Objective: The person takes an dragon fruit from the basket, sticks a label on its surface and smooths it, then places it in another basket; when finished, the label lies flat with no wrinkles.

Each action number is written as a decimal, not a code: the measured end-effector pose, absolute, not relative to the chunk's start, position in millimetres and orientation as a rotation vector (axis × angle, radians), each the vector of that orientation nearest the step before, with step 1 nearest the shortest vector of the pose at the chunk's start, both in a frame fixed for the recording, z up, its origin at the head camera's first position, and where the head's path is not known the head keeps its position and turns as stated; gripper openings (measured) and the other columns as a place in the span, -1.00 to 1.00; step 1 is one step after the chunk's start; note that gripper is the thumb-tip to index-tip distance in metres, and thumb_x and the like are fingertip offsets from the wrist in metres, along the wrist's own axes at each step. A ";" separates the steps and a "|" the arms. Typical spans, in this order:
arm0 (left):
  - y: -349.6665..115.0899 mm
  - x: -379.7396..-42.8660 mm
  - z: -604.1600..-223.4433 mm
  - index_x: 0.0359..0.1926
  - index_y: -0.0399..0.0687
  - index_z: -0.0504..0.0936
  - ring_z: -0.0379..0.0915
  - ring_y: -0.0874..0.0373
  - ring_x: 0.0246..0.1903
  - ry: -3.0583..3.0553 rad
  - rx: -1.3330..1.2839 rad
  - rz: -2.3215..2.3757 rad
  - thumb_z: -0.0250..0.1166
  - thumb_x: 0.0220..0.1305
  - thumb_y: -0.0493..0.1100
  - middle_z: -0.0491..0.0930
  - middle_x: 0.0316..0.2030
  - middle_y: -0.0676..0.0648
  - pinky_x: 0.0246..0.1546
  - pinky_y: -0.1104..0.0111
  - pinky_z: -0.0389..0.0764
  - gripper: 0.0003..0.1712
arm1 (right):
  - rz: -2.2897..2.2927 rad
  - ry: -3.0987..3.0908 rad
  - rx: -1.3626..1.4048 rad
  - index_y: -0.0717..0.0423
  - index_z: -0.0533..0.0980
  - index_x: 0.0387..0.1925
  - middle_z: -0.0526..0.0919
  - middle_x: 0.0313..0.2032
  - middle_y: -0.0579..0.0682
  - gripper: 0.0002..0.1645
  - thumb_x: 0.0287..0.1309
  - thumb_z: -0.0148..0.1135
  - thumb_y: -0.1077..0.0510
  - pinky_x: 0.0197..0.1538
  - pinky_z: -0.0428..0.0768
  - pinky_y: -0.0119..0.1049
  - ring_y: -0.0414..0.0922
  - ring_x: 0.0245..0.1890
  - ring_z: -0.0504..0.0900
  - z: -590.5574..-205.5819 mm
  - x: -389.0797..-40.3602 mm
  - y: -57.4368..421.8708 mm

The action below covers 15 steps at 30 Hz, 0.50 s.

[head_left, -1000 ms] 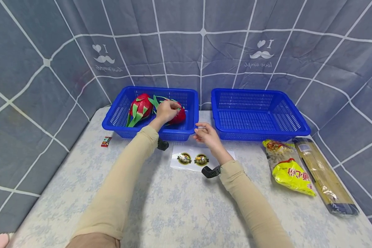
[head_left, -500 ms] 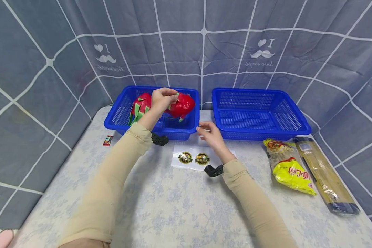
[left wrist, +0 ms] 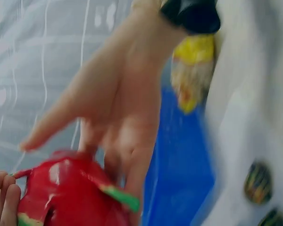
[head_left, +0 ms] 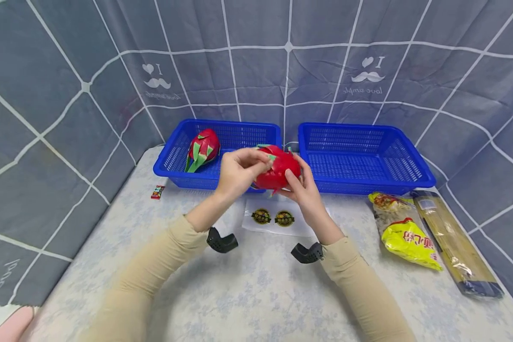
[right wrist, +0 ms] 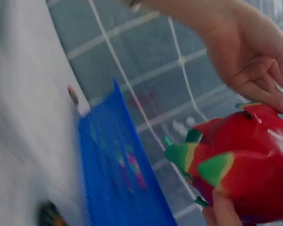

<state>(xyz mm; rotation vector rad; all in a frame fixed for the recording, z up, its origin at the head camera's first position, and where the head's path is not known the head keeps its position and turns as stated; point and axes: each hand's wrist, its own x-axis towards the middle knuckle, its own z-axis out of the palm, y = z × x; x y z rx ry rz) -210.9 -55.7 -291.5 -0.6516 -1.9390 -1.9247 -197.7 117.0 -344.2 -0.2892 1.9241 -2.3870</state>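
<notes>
Nearest, a patterned tabletop (head_left: 248,294) is stretching between the sleeved forearms (head_left: 365,289), giving them room to swing. Left side: a small red packet (head_left: 157,192) is lying near the edge. Right side: a macaroni bag (head_left: 403,232) and a long clear pack (head_left: 457,247) are lying side by side, the pack skirting the edge. A white sheet (head_left: 273,229) with two round emblems is lying between the wrists.

Left hand (head_left: 241,171): thumb and forefinger are pinching a scale. Right hand (head_left: 308,192): gripping, thumb pressing the near face, fingers curling behind.

The dragon fruit (head_left: 278,173) is hanging between both hands, overlapping in the head view the left basket's near right corner. Its skin is showing glossy red; its scales are ending in green tips behind a yellowish band, several standing away from the body.

Farther, the left basket (head_left: 192,180) is holding a second dragon fruit (head_left: 205,145); the right basket (head_left: 359,186) is standing just beside, leaving a narrow gap. Behind both rims, a grey gridded curtain (head_left: 261,80) is bounding the far side.
</notes>
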 end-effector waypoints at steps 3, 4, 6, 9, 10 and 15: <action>-52.1 -184.5 -304.0 -0.40 -0.40 0.68 0.57 0.27 -0.56 -2.014 -0.706 -1.899 0.39 -0.02 -0.44 0.66 -0.47 -0.23 -0.54 0.45 0.57 -0.90 | -2.390 1.867 -0.268 -0.05 -0.07 0.44 0.17 0.30 0.17 -0.27 0.37 -0.01 0.05 -0.03 0.56 -0.08 0.12 0.07 0.50 -349.5 -179.2 123.4; -52.7 -177.7 -308.4 -0.38 -0.39 0.69 0.59 0.25 -0.53 -2.036 -0.735 -1.888 0.40 -0.01 -0.41 0.67 -0.45 -0.22 -0.51 0.43 0.59 -0.88 | -2.386 1.843 -0.269 -0.03 -0.06 0.43 0.17 0.29 0.19 -0.27 0.37 0.00 0.06 -0.03 0.57 -0.09 0.08 0.06 0.51 -353.4 -173.7 126.0; -56.3 -166.5 -316.9 -0.35 -0.34 0.70 0.60 0.23 -0.51 -2.086 -0.809 -1.845 0.42 0.01 -0.37 0.68 -0.42 -0.16 -0.50 0.39 0.61 -0.86 | -2.367 1.816 -0.301 0.02 -0.05 0.43 0.18 0.27 0.25 -0.28 0.36 0.01 0.11 -0.06 0.59 -0.11 -0.01 0.02 0.54 -364.2 -164.0 131.6; -65.2 -157.2 -330.7 -0.34 -0.25 0.72 0.61 0.20 -0.43 -2.103 -0.926 -1.669 0.45 0.00 -0.30 0.69 -0.38 -0.08 -0.44 0.34 0.63 -0.85 | -2.309 1.828 -0.389 0.10 -0.01 0.40 0.20 0.25 0.30 -0.27 0.31 0.07 0.22 -0.07 0.59 -0.16 -0.11 -0.01 0.55 -384.9 -150.7 140.3; -68.8 -155.6 -335.8 -0.34 -0.23 0.72 0.60 0.20 -0.38 -2.099 -0.950 -1.596 0.46 -0.01 -0.27 0.70 -0.35 -0.06 -0.38 0.32 0.63 -0.83 | -2.278 1.851 -0.424 0.12 0.01 0.39 0.20 0.25 0.31 -0.26 0.28 0.10 0.25 -0.06 0.59 -0.19 -0.13 0.00 0.54 -391.8 -146.7 142.6; -86.4 -151.6 -363.2 -0.27 -0.15 0.72 0.50 0.13 -0.09 -2.179 -0.975 -1.362 0.52 -0.09 -0.15 0.66 -0.15 -0.04 -0.07 0.18 0.51 -0.69 | -2.143 1.961 -0.595 0.22 0.09 0.33 0.22 0.24 0.27 -0.23 0.15 0.21 0.34 0.03 0.53 -0.26 -0.15 0.09 0.46 -422.9 -131.3 149.3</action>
